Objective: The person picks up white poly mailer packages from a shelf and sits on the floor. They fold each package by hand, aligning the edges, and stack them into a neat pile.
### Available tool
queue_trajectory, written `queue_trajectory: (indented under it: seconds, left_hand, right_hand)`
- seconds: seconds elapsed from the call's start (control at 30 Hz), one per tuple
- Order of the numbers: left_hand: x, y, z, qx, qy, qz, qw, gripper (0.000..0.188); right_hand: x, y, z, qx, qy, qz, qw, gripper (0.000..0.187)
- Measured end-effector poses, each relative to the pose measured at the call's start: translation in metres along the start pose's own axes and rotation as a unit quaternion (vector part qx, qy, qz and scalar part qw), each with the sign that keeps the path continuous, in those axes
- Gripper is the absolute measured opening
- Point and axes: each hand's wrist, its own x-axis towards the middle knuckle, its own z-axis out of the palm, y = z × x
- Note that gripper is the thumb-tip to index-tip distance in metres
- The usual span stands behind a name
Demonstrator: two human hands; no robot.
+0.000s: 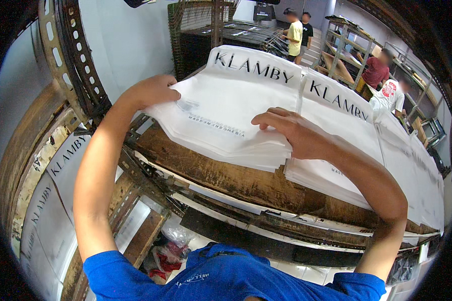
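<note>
A stack of thin white sheets with black print (226, 100), perhaps flat plastic bags, lies on a worn brown wooden shelf (206, 158) in front of me. My left hand (158, 93) is closed on the stack's left edge, its fingers curled over the top and partly blurred. At the lower right corner, my right hand (286, 130) grips the same stack, fingers bent on top and thumb at the side. The near edges sag and fan out a little. Right beside it lies a second white stack (331, 135), partly under my right forearm.
More white stacks (407, 160) continue along the shelf to the right. Printed sheets (40, 220) lie on a lower rack at left. A perforated metal post (60, 55) stands close to my left arm. Several people, one in a yellow shirt (295, 37), are by racks at the back.
</note>
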Motion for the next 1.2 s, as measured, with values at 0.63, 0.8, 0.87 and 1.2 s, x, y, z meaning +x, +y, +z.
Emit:
queue_trajectory:
  seconds: [0.63,0.8,0.87,1.2]
  left_hand:
    - [-0.045,-0.021,0.029,-0.377,0.066,0.033,0.923,0.057]
    - [-0.053,0.008,0.037,-0.491,0.178,-0.051,0.851,0.052]
    - [-0.053,-0.007,0.040,-0.556,0.158,-0.028,0.816,0.060]
    - [-0.061,0.017,0.057,-0.637,0.131,0.013,0.760,0.051]
  right_hand:
    - [0.015,0.011,0.004,0.031,-0.027,-0.075,0.996,0.065]
    - [0.009,0.008,-0.003,0.038,-0.002,-0.068,0.997,0.066]
    - [0.006,-0.002,-0.004,0.055,0.008,-0.060,0.997,0.066]
    - [0.010,-0.001,0.001,0.061,0.016,-0.092,0.994,0.049]
